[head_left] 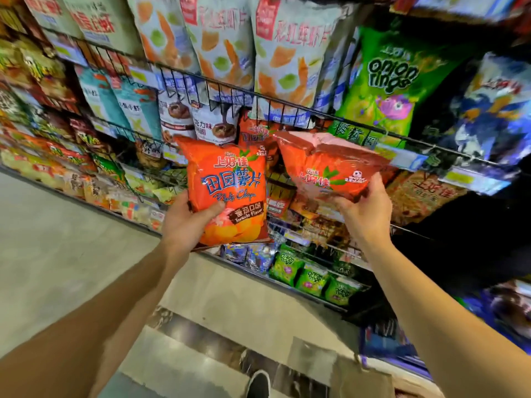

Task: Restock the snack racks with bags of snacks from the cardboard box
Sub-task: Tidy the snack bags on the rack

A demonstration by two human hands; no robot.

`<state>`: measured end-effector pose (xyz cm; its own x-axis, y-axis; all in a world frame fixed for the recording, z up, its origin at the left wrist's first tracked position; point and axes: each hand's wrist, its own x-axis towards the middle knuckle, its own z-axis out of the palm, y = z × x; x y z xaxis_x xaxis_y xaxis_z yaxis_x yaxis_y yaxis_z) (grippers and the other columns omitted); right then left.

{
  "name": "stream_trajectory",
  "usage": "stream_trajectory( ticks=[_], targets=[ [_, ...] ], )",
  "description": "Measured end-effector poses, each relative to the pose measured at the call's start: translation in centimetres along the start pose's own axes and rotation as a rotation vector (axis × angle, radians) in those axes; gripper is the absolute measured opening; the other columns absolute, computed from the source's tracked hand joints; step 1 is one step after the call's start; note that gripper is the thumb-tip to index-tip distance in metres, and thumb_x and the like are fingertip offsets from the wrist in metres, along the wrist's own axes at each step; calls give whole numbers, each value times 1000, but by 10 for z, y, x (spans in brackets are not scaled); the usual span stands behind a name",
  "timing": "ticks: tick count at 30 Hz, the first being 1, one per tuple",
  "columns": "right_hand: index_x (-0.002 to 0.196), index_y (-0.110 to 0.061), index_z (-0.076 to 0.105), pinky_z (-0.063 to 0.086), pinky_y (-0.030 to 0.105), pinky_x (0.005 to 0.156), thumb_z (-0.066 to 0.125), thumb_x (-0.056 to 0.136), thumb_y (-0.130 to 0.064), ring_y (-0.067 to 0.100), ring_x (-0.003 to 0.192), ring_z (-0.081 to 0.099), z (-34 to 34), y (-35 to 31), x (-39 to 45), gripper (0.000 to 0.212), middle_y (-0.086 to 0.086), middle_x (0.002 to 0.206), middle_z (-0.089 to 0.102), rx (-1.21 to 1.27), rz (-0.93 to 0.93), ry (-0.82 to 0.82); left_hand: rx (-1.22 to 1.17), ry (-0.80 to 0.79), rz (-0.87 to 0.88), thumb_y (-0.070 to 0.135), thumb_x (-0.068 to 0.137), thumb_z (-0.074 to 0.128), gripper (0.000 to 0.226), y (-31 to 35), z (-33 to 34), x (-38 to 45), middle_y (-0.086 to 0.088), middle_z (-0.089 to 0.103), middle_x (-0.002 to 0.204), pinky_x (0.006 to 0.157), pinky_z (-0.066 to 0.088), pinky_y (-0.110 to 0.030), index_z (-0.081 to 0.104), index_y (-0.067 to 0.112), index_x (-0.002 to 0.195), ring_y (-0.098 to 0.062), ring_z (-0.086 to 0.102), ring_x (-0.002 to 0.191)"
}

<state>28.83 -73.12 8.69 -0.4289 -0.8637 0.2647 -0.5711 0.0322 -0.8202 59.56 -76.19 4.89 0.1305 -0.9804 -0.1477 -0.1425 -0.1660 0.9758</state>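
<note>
My left hand [186, 222] holds one orange tomato chip bag [230, 191] upright by its lower edge; my right hand [365, 208] pinches a second bag [327, 168], tilted toward the wire rack [287, 103]. Both grips sit low on slick, puffy foil, so I judge a bag could slide free, or snag and crumple on the thin black bars. The cardboard box [365, 377] sits on the floor below.
</note>
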Motion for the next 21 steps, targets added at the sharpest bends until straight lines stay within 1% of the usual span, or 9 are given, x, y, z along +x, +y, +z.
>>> stream_trajectory(
  ticks=[2,4,5,7,10,13,16,18,21],
  targets=[
    [129,-19,52,50,41,100,87,74,-12,15,118,57,16,11,16,66,-5,124,59,-38,-12,30,12,2,9,35,72,86,48,-6,8,22,6,76,103,94,55,-49,70,25,115,-16,72,97],
    [129,-14,52,46,40,105,84,74,-7,21,124,52,33,21,27,64,4,131,54,-81,-20,55,-15,-3,15,24,78,84,40,-11,19,40,5,76,102,93,56,-49,70,22,115,-16,73,96],
    [127,-9,52,43,35,105,83,75,-7,24,124,51,41,26,32,61,8,130,51,-93,-1,56,-38,-7,7,21,79,83,40,-15,26,49,4,76,101,92,56,-48,70,20,117,-15,73,95],
    [123,-6,52,39,25,95,83,77,-7,24,117,51,57,36,38,55,11,125,51,-105,51,47,-64,-15,-23,22,78,84,45,-21,38,63,4,76,101,91,57,-47,68,18,119,-11,73,92],
    [120,-11,51,43,22,87,82,79,-9,10,103,50,81,51,43,51,-2,114,55,-90,124,47,-81,-65,-30,39,65,86,62,-33,49,87,2,75,108,94,55,-49,67,20,121,-18,71,101],
    [122,-17,49,41,16,86,80,82,-8,4,102,52,98,63,58,51,-11,110,58,-66,208,46,-99,-102,-35,48,58,86,68,-46,58,111,3,75,110,96,54,-51,68,24,119,-21,71,105],
    [112,-20,47,42,19,83,81,83,-16,8,99,55,110,72,81,45,-9,107,59,-85,249,28,-123,-108,-52,48,52,85,61,-59,67,131,4,75,108,96,54,-50,69,30,108,-20,71,103],
    [110,-16,50,41,22,79,81,85,-22,11,93,53,119,82,94,40,-7,102,57,-96,312,37,-138,-116,-45,45,53,85,57,-68,74,143,5,76,106,96,53,-51,69,32,106,-20,71,102],
    [104,-4,61,48,31,74,80,85,-25,14,81,57,131,99,110,34,0,89,66,-38,363,66,-172,-118,-39,38,60,84,52,-79,83,155,5,76,104,95,54,-53,70,30,110,-20,72,100]
  ],
)
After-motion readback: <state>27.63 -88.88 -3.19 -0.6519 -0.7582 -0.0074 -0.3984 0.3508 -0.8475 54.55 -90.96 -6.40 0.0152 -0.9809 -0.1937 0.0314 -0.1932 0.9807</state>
